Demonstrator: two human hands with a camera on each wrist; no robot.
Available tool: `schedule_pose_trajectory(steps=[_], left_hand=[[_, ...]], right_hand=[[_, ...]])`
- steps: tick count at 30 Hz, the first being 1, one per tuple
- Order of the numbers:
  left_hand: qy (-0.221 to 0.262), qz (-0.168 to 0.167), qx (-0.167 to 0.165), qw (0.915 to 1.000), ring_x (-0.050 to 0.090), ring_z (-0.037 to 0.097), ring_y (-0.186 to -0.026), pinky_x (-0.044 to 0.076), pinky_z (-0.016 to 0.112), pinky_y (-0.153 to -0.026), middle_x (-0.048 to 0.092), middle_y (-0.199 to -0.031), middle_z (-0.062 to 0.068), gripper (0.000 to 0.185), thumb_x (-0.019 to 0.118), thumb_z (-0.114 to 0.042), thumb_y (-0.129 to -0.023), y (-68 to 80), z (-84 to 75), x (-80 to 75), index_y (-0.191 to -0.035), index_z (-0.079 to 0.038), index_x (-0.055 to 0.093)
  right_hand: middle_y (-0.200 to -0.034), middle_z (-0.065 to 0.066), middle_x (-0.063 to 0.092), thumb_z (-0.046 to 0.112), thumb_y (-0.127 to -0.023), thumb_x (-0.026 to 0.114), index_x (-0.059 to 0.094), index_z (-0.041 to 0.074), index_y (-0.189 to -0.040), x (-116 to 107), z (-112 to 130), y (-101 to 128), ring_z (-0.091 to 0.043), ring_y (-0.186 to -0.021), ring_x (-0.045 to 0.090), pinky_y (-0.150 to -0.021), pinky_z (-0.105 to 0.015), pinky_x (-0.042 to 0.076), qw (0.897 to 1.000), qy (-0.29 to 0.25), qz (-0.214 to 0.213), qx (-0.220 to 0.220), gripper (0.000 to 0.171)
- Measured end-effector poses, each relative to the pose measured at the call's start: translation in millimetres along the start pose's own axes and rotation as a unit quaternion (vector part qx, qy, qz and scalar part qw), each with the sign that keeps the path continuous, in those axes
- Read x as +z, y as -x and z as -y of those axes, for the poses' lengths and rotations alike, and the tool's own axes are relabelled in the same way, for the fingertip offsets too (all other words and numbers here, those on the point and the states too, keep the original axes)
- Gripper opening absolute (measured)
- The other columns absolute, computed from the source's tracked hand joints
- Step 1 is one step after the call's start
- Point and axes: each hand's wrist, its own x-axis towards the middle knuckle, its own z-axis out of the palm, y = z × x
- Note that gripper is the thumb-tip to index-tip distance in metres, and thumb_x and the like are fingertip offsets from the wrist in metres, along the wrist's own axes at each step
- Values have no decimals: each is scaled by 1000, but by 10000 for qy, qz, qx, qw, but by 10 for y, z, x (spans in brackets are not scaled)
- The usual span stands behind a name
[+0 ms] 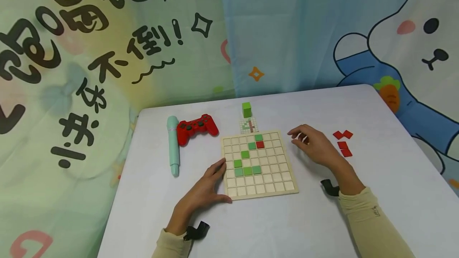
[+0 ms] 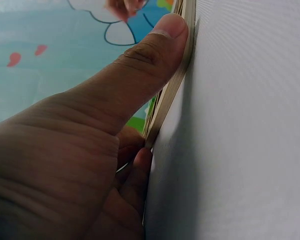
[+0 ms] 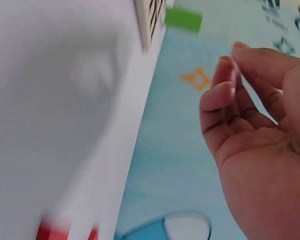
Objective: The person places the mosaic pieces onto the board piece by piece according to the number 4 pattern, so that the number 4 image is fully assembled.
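Observation:
A wooden grid board lies flat on the white table. Several green tiles and one red tile sit in its cells. My left hand rests on the table against the board's near left corner, fingers along the left side. In the left wrist view its thumb presses on the board's edge. My right hand hovers just right of the board, fingers loosely curled. Its palm is empty. Loose red tiles lie right of that hand.
A green cube and a small pattern card sit behind the board. A red gamepad and a teal pen-shaped device lie to the left. Printed cloth hangs behind the table's far edge.

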Motion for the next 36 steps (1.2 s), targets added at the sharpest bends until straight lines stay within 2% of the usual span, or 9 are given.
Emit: schedule_pose_trajectory(steps=[3,6,11,15,22,30,36], left_hand=[[62,-16,-29,10000,21,28,-167,37,48,-129,19,-181,0,120,98,-33,-76,7,10,-15,-169,-10,26],[69,8,4,10000,21,27,-167,37,48,-130,18,-181,0,120,98,-33,-76,10,16,-23,-169,-10,26],[8,12,57,10000,22,28,-167,37,48,-129,19,-181,2,121,98,-34,-75,-12,-13,19,-169,-8,26],[25,13,57,10000,22,29,-167,37,48,-129,19,-180,2,121,99,-34,-75,-17,-22,32,-169,-8,27],[-28,-70,-2,10000,23,28,-167,37,47,-129,20,-180,2,121,99,-33,-74,-15,-3,-11,-169,-8,28],[74,-20,36,10000,21,29,-167,35,48,-131,19,-180,2,120,99,-31,-75,-21,-14,-34,-169,-8,27],[97,-8,-6,10000,20,29,-168,35,48,-131,18,-181,2,121,99,-30,-75,7,-10,-35,-169,-9,26]], right_hand=[[-120,-11,71,9,-102,71,68,10,-130,-173,-159,171,-21,-101,60,-81,-10,46,9986,-19,-499,159,28],[-122,-13,69,14,-104,70,65,10,-134,-323,-317,368,-23,-104,58,-78,-5,42,9960,54,-707,545,31],[-130,-22,60,21,-107,67,59,7,-142,-535,-603,687,-35,-110,57,-73,-14,47,9903,58,-456,1311,39],[-132,-27,59,24,-107,67,55,4,-146,-593,-768,835,-43,-113,57,-73,-20,50,9847,-11,-161,1736,46],[-127,-26,61,24,-104,71,54,2,-147,-518,-855,868,-42,-114,59,-73,-7,47,9840,-91,62,1777,51],[-130,-24,61,22,-96,80,59,1,-142,-494,-912,912,-38,-115,57,-78,-6,44,9882,261,498,1425,55],[-127,-26,59,14,-94,81,60,-2,-139,-511,-929,954,-39,-112,58,-76,-8,45,9865,494,676,1407,52]])
